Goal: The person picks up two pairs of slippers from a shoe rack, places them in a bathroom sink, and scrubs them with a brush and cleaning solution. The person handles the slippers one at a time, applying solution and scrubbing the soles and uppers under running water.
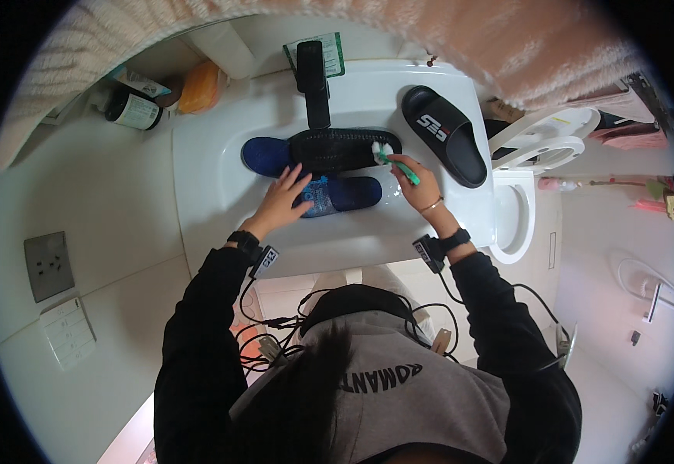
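My right hand (418, 188) grips a green-handled brush (407, 172). Its foam-covered head rests near the right end of a black slipper (337, 152), which lies sole up in the white washbasin (215, 206). Fingers spread, my left hand (279, 200) is over the blue slippers; whether it presses on them is hard to tell. One blue slipper (264, 156) lies partly under the black one at the left. The other blue slipper (357, 193), wet and with light blue print on its strap, lies nearer to me. A second black slipper (450, 139) sits strap up on the basin's right rim.
A black faucet (316, 98) reaches over the basin from the back. A dark jar (134, 110), an orange item (200, 87) and a tube (142, 82) stand at the left back. To the right is a toilet (514, 232) with its lid raised. Cables (279, 322) hang around my waist.
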`<state>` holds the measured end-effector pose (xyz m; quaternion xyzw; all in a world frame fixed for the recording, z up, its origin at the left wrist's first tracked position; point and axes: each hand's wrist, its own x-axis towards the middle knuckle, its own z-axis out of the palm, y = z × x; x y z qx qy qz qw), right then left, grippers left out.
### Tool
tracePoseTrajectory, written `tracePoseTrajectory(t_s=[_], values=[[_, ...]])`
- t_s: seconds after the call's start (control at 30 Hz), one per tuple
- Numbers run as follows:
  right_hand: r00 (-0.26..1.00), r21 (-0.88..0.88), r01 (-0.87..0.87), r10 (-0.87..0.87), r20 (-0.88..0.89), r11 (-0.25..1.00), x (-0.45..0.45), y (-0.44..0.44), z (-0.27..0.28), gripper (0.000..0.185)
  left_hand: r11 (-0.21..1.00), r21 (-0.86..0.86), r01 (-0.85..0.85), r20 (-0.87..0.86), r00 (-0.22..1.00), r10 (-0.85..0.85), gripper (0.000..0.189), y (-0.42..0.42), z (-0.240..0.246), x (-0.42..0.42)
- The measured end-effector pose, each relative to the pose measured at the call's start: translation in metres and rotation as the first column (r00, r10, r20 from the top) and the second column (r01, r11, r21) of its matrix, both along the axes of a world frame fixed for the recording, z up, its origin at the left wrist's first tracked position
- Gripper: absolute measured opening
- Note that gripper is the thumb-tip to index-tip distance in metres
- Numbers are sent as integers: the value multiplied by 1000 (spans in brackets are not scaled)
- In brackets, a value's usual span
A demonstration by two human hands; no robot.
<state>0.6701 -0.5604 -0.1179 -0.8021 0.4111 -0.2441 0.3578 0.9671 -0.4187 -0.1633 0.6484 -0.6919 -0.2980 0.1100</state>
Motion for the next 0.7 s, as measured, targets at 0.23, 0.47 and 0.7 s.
tracePoseTrajectory(t_s=[0.23,0.47,0.7], values=[[960,40,-183,187,-207,982,-7,41,-3,19,942,324,90,117,984,-135,74,21,-4,-20],[959,27,-130,133,-252,991,0,66,-15,30,815,580,0,132,987,-94,75,-1,-15,-35],[951,73,-106,123,-285,992,-6,77,-24,35,808,588,-42,250,959,-132,70,-6,-27,-41]])
